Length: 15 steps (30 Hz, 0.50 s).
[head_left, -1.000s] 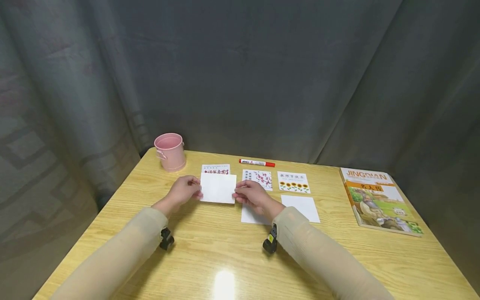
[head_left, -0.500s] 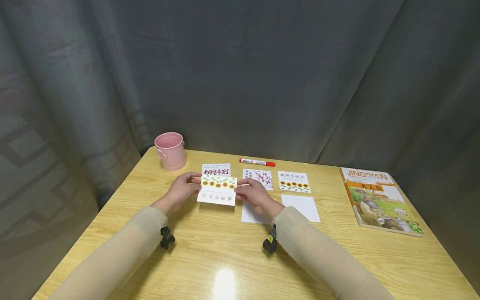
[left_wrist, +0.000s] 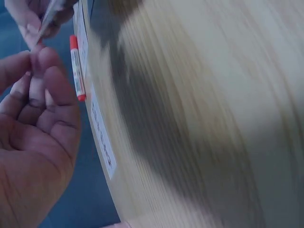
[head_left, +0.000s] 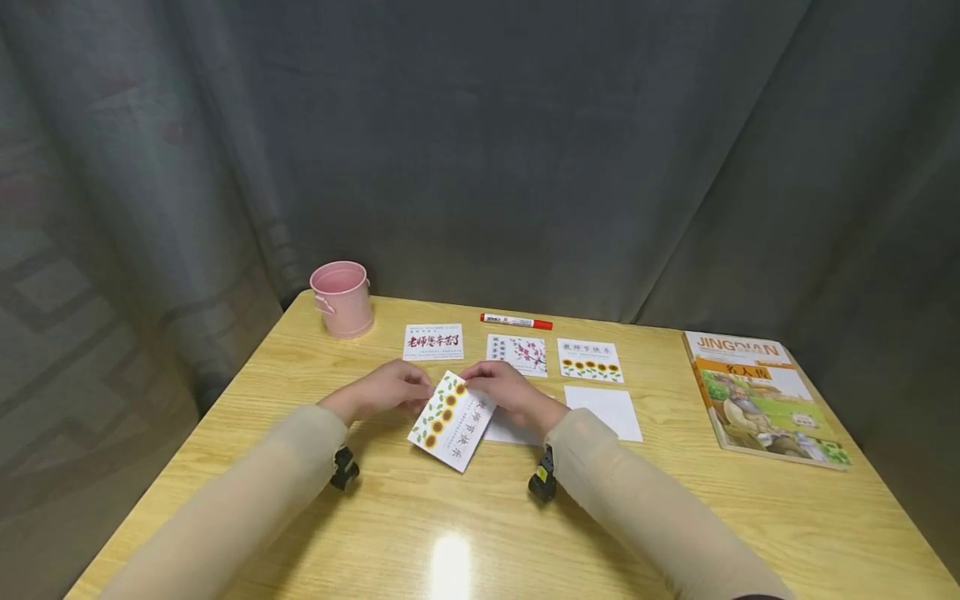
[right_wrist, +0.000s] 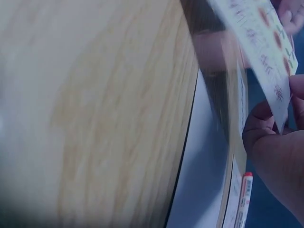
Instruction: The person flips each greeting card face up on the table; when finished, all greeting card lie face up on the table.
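A white card with a sunflower row and dark lettering [head_left: 452, 422] hangs slanted above the table, printed face up. My right hand [head_left: 510, 392] pinches its upper right part between thumb and fingers, also plain in the right wrist view. My left hand [head_left: 390, 390] has its curled fingers at the card's upper left edge; in the left wrist view its thumb and finger [left_wrist: 47, 59] meet at the card's thin edge. A red-lettered card [head_left: 433, 342] lies just beyond the left hand. Past the right hand lie a plum-blossom card [head_left: 528, 357] and a second sunflower card [head_left: 590, 362].
Two blank white cards lie at the right hand, one [head_left: 603, 414] in full view and one [head_left: 504, 431] partly covered. A red-capped marker [head_left: 516, 322] and a pink bucket [head_left: 348, 312] stand toward the back edge. A thick book [head_left: 765, 408] lies at the right.
The card in my hands showed its blank back, then tipped over to its sunflower side, upside down. It has since turned to a slant, lower and nearer, uncovering the red-lettered card.
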Each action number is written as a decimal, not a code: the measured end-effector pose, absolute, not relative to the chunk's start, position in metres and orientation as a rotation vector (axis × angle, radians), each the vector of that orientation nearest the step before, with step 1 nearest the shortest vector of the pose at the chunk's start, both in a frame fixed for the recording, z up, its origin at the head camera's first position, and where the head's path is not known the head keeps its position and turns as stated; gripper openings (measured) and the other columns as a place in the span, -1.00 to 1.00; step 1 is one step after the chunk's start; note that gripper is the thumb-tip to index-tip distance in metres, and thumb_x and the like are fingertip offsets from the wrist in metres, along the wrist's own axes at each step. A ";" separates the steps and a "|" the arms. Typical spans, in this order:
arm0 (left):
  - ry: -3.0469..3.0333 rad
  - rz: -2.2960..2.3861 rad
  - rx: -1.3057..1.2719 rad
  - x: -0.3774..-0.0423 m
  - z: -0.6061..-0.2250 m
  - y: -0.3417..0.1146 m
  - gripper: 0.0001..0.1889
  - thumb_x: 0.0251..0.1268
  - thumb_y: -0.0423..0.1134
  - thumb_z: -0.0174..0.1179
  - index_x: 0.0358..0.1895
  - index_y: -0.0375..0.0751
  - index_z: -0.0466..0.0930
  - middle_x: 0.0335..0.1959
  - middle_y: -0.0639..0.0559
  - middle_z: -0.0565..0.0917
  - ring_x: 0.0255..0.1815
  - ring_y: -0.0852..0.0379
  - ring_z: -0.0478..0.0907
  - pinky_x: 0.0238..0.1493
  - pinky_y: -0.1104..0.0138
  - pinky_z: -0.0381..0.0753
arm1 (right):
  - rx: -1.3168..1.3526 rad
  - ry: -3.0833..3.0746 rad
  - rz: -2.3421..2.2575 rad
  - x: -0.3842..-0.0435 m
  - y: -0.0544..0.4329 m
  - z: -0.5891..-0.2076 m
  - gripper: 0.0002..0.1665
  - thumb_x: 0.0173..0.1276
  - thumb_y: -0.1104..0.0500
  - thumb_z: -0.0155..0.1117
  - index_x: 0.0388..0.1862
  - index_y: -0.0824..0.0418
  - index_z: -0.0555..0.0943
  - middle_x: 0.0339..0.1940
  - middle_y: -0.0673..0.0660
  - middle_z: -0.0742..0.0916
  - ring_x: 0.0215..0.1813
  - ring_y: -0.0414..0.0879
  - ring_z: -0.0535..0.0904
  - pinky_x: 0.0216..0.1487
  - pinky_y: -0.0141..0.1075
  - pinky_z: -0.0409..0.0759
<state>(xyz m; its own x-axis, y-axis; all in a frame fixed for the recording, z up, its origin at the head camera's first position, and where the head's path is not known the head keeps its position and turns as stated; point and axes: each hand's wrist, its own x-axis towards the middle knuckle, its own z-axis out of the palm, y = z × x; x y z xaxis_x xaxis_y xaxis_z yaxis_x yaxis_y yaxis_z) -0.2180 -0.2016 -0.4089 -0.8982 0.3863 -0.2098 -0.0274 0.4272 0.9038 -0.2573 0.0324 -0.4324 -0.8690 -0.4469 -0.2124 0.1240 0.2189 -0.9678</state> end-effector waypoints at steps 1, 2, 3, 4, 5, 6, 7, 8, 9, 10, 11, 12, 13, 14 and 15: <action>2.296 1.475 0.306 -0.219 -0.409 -0.199 -0.82 0.50 -0.40 0.12 -0.23 -0.45 0.67 -0.53 0.00 0.58 -0.45 0.15 0.49 -0.37 0.34 0.51 | -0.322 2.055 -1.684 -0.257 0.032 -0.432 -0.75 0.48 0.34 0.20 0.04 0.42 0.67 0.01 0.22 0.72 -0.07 -0.08 0.61 -0.06 -0.34 0.57; 2.297 1.484 0.303 -0.219 -0.410 -0.198 -0.83 0.50 -0.41 0.11 -0.24 -0.43 0.66 -0.53 0.00 0.57 -0.46 0.15 0.48 -0.38 0.35 0.49 | -0.337 2.054 -1.682 -0.256 0.031 -0.432 -0.75 0.49 0.34 0.19 0.05 0.43 0.66 0.02 0.23 0.72 -0.07 -0.08 0.62 -0.06 -0.33 0.57; 2.303 1.488 0.299 -0.219 -0.410 -0.198 -0.84 0.50 -0.41 0.11 -0.23 -0.42 0.66 -0.54 0.00 0.56 -0.47 0.15 0.47 -0.39 0.35 0.47 | -0.345 2.054 -1.681 -0.256 0.031 -0.431 -0.74 0.49 0.34 0.19 0.06 0.43 0.66 0.02 0.23 0.73 -0.08 -0.08 0.62 -0.07 -0.33 0.58; 2.304 1.492 0.297 -0.219 -0.410 -0.197 -0.84 0.50 -0.41 0.12 -0.22 -0.42 0.65 -0.54 -0.02 0.56 -0.48 0.14 0.46 -0.40 0.35 0.46 | -0.348 2.053 -1.681 -0.256 0.030 -0.431 -0.74 0.49 0.34 0.18 0.06 0.43 0.66 0.01 0.24 0.73 -0.08 -0.07 0.63 -0.07 -0.32 0.58; 2.305 1.497 0.290 -0.220 -0.410 -0.197 -0.85 0.50 -0.41 0.12 -0.21 -0.41 0.65 -0.53 -0.02 0.55 -0.48 0.14 0.44 -0.41 0.35 0.44 | -0.349 2.052 -1.679 -0.257 0.030 -0.430 -0.74 0.49 0.34 0.18 0.06 0.43 0.66 0.01 0.24 0.73 -0.08 -0.06 0.63 -0.07 -0.32 0.59; 2.309 1.498 0.292 -0.220 -0.410 -0.197 -0.86 0.49 -0.40 0.13 -0.21 -0.41 0.65 -0.53 -0.03 0.55 -0.49 0.13 0.43 -0.42 0.35 0.42 | -0.344 2.053 -1.679 -0.257 0.031 -0.430 -0.74 0.49 0.34 0.19 0.06 0.42 0.67 0.02 0.24 0.73 -0.07 -0.06 0.63 -0.06 -0.32 0.58; 2.312 1.499 0.295 -0.220 -0.410 -0.197 -0.86 0.48 -0.40 0.13 -0.20 -0.42 0.65 -0.52 -0.03 0.55 -0.48 0.13 0.43 -0.42 0.35 0.42 | -0.342 2.051 -1.680 -0.257 0.031 -0.430 -0.74 0.49 0.33 0.19 0.07 0.42 0.67 0.02 0.23 0.73 -0.07 -0.07 0.63 -0.05 -0.32 0.58; 2.320 1.499 0.297 -0.220 -0.410 -0.197 -0.87 0.47 -0.41 0.14 -0.19 -0.41 0.64 -0.52 -0.03 0.56 -0.49 0.13 0.43 -0.43 0.35 0.43 | -0.333 2.045 -1.684 -0.258 0.032 -0.430 -0.73 0.50 0.32 0.20 0.08 0.41 0.67 0.03 0.21 0.73 -0.07 -0.08 0.63 -0.06 -0.33 0.58; 2.329 1.512 0.294 -0.220 -0.410 -0.197 -0.88 0.46 -0.42 0.14 -0.19 -0.42 0.63 -0.51 -0.04 0.56 -0.49 0.13 0.44 -0.43 0.35 0.44 | -0.311 2.015 -1.707 -0.258 0.032 -0.430 -0.70 0.50 0.31 0.19 0.12 0.40 0.66 0.03 0.20 0.73 -0.07 -0.09 0.64 -0.06 -0.34 0.59; 2.341 1.544 0.277 -0.221 -0.411 -0.197 -0.89 0.45 -0.43 0.13 -0.19 -0.43 0.62 -0.49 -0.04 0.57 -0.48 0.14 0.45 -0.43 0.36 0.46 | -0.288 1.972 -1.740 -0.259 0.033 -0.430 -0.67 0.52 0.30 0.19 0.18 0.39 0.64 0.03 0.18 0.73 -0.07 -0.10 0.64 -0.06 -0.35 0.60; 2.342 1.603 0.238 -0.221 -0.411 -0.197 -0.89 0.46 -0.45 0.12 -0.18 -0.45 0.60 -0.48 -0.03 0.57 -0.48 0.16 0.47 -0.42 0.38 0.49 | -0.253 1.922 -1.780 -0.259 0.034 -0.431 -0.64 0.54 0.29 0.19 0.24 0.39 0.60 0.01 0.16 0.73 -0.10 -0.12 0.63 -0.09 -0.36 0.60; 2.326 1.687 0.175 -0.221 -0.412 -0.196 -0.90 0.46 -0.47 0.09 -0.18 -0.46 0.58 -0.47 -0.04 0.58 -0.47 0.17 0.50 -0.40 0.38 0.54 | -0.217 1.862 -1.828 -0.259 0.035 -0.432 -0.59 0.55 0.28 0.17 0.30 0.40 0.55 -0.02 0.14 0.73 -0.13 -0.14 0.63 -0.12 -0.37 0.61; 2.297 1.791 0.100 -0.221 -0.412 -0.196 -0.91 0.47 -0.48 0.06 -0.20 -0.47 0.55 -0.46 -0.04 0.59 -0.46 0.18 0.53 -0.38 0.40 0.58 | -0.184 1.788 -1.884 -0.259 0.036 -0.433 -0.55 0.57 0.27 0.15 0.36 0.40 0.47 -0.06 0.14 0.72 -0.16 -0.15 0.64 -0.14 -0.38 0.63; 2.260 1.903 0.023 -0.220 -0.412 -0.195 -0.91 0.47 -0.50 0.03 -0.20 -0.47 0.52 -0.46 -0.04 0.60 -0.46 0.20 0.55 -0.37 0.41 0.62 | -0.137 1.709 -1.941 -0.259 0.037 -0.433 -0.52 0.58 0.28 0.14 0.41 0.38 0.41 -0.10 0.13 0.72 -0.18 -0.16 0.65 -0.16 -0.39 0.65; 2.210 2.022 -0.048 -0.220 -0.412 -0.194 -0.91 0.48 -0.50 0.01 -0.20 -0.47 0.50 -0.44 -0.06 0.61 -0.44 0.20 0.59 -0.34 0.42 0.65 | -0.102 1.630 -1.995 -0.259 0.038 -0.435 -0.51 0.59 0.29 0.13 0.43 0.37 0.36 -0.14 0.13 0.72 -0.20 -0.15 0.66 -0.17 -0.39 0.66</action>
